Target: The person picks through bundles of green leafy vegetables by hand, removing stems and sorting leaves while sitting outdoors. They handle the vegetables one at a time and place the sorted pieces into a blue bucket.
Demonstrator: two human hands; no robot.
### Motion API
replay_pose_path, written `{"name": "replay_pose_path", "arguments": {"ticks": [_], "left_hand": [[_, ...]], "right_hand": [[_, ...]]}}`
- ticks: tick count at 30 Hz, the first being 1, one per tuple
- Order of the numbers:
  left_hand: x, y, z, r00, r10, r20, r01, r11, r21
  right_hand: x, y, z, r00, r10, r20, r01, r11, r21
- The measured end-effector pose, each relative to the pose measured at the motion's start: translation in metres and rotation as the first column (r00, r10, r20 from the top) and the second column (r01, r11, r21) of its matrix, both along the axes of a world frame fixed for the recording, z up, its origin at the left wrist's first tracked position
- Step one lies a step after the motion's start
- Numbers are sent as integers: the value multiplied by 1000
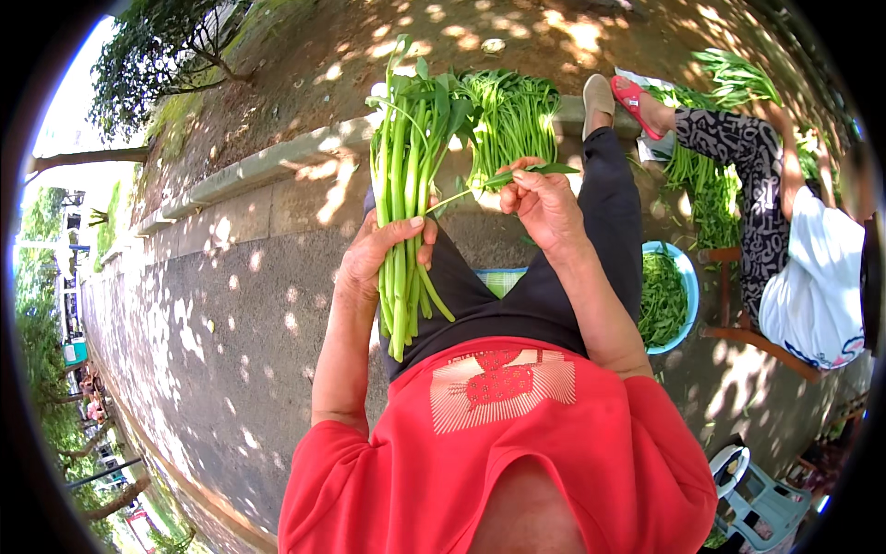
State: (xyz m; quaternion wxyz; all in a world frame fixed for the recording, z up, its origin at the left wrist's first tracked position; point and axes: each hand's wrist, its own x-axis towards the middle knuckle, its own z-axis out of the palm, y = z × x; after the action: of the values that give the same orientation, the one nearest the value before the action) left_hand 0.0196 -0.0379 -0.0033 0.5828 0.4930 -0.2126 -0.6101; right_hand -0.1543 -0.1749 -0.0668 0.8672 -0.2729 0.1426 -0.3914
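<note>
My left hand is closed around a bunch of long green leafy stems, which look like water spinach. The leaves point away from me and the cut ends hang over my lap. Between the thumb and fingers of my right hand is a narrow green leaf; its thin stalk runs left to the bunch. Beyond my hands, a large pile of the same greens lies on the pavement against the kerb.
A blue-rimmed basin of loose leaves stands right of my leg. Farther right, a seated person handles greens beside more piles. A kerb crosses ahead. A light-blue plastic chair stands at the lower right.
</note>
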Motion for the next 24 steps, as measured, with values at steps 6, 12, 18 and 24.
{"name": "replay_pose_path", "arguments": {"ticks": [6,12,18,24], "left_hand": [[-1,3,-4,998,9,-55,-9,1000,-15],[-2,10,-5,1000,-18,-26,18,1000,-4],[-2,16,-6,998,-35,58,34,999,20],[3,19,-9,998,-64,4,64,998,10]], "right_hand": [[-13,-10,-8,992,-45,-119,62,987,149],[-25,-19,-16,834,-449,-320,365,885,-290],[-2,10,0,836,-440,-328,48,654,-755],[26,15,-26,865,-214,-454,-201,680,-705]]}}
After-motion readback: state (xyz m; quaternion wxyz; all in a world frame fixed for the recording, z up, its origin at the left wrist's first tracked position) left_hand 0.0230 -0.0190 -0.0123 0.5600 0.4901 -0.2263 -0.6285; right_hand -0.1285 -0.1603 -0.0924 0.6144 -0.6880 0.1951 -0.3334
